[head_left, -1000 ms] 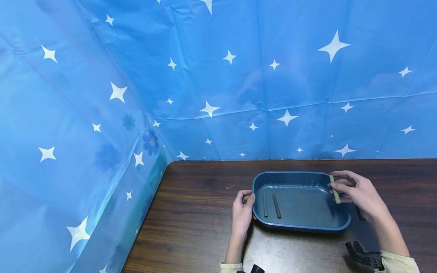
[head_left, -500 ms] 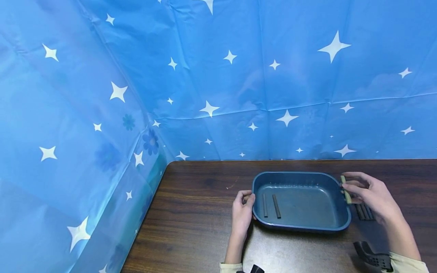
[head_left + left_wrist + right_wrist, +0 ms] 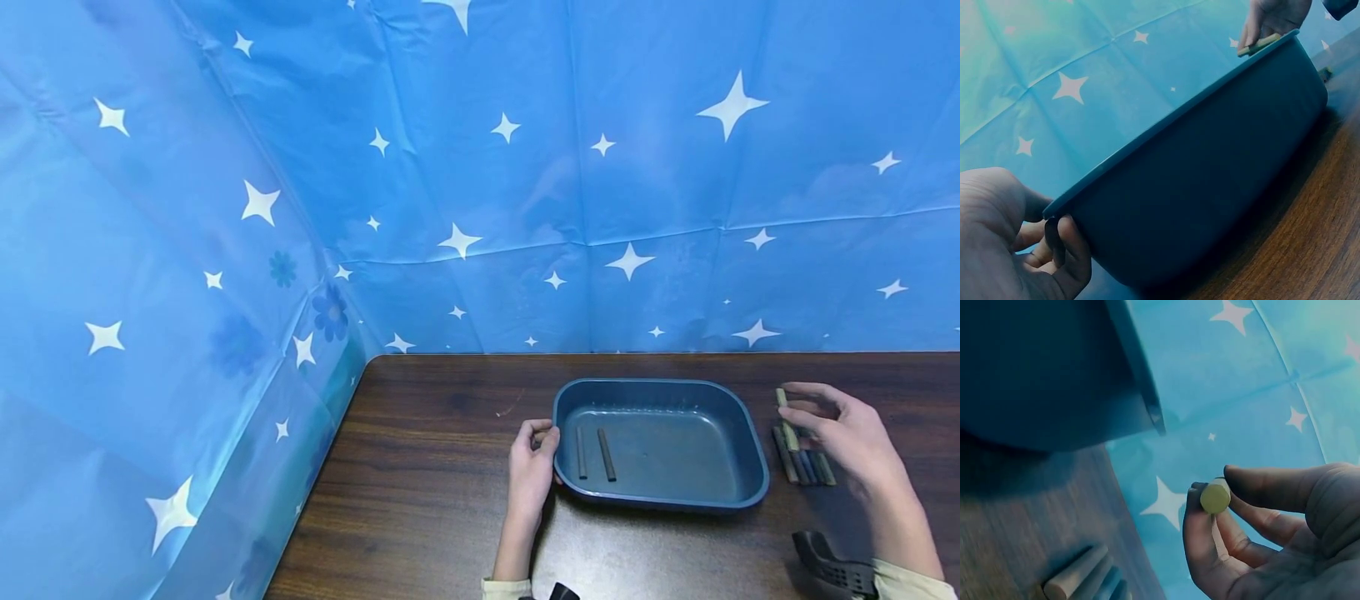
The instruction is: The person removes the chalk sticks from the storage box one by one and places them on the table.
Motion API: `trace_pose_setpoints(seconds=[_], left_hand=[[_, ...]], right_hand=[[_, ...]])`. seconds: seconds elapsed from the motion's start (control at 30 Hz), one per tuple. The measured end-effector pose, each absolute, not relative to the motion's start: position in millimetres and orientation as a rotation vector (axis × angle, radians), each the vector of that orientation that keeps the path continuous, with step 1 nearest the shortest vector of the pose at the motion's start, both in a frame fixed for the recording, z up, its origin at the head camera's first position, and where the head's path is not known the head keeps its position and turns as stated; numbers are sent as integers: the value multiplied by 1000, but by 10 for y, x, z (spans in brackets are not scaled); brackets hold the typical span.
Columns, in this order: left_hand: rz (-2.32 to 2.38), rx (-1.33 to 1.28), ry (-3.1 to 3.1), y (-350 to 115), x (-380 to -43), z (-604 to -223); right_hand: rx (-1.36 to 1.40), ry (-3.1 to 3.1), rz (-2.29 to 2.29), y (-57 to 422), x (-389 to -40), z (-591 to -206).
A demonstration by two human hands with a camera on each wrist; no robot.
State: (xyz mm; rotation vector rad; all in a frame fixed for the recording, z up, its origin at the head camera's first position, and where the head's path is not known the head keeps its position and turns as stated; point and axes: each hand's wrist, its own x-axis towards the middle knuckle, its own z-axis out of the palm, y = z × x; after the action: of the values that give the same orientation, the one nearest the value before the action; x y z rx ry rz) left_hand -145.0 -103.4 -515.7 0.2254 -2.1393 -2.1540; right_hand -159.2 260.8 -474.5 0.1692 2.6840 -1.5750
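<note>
- Your right hand (image 3: 847,429) pinches a yellow-green stick (image 3: 791,437) between thumb and fingertips, just beyond the right end of a blue basin (image 3: 660,506).
- The right wrist view shows the stick's pale, round end facing the camera, raised above the table (image 3: 427,450) and apart from the sticks lying there.
- Your left hand (image 3: 531,467) grips the basin's left rim, fingers bent at its edge.
- Inside the basin, two slim sticks lie side by side near the left end: a dark one (image 3: 607,455) and, just to its left, a bluish-grey one (image 3: 581,453). They are apart from each other.
- On the wood-grained table, below your right hand and near the basin's right wall, a row of sticks (image 3: 802,468) lies close together in dark, blue and greenish tones; your hand partly hides it, so the full count cannot be told.
- Blue sheeting (image 3: 525,192) printed with white four-pointed stars rises behind the table and along its left side.
- Pale sleeves (image 3: 911,581) end at your wrists, beside black wrist-worn devices (image 3: 836,568).
</note>
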Motion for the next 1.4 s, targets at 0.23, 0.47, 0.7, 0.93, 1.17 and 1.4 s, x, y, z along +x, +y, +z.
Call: trace_pose_setpoints(seconds=[0.23,0.47,0.7,0.93,1.17,1.4], left_hand=[[-2161,226,-2135,-1030,-1453,-5174],[-2154,222,-2134,-1027,-1471,-5184],[-2161,204,-2111,-1018,-1473,-5193],[-2163,217,-2110,-1020,-1474,-5190],[-2164,216,-2120,-1027,-1460,-5181],[-2157,206,-2123,-1034,-1456,-5178]], right_hand=[[348,2810,-1453,2640,-1583,-4810],[455,2844,-1437,2670,-1583,-4837],[570,2946,-1247,2710,-1590,-4856],[630,2974,-1157,2775,-1572,-4868],[690,2957,-1157,2806,-1566,-4918],[680,2940,-1151,2864,-1567,-4976]])
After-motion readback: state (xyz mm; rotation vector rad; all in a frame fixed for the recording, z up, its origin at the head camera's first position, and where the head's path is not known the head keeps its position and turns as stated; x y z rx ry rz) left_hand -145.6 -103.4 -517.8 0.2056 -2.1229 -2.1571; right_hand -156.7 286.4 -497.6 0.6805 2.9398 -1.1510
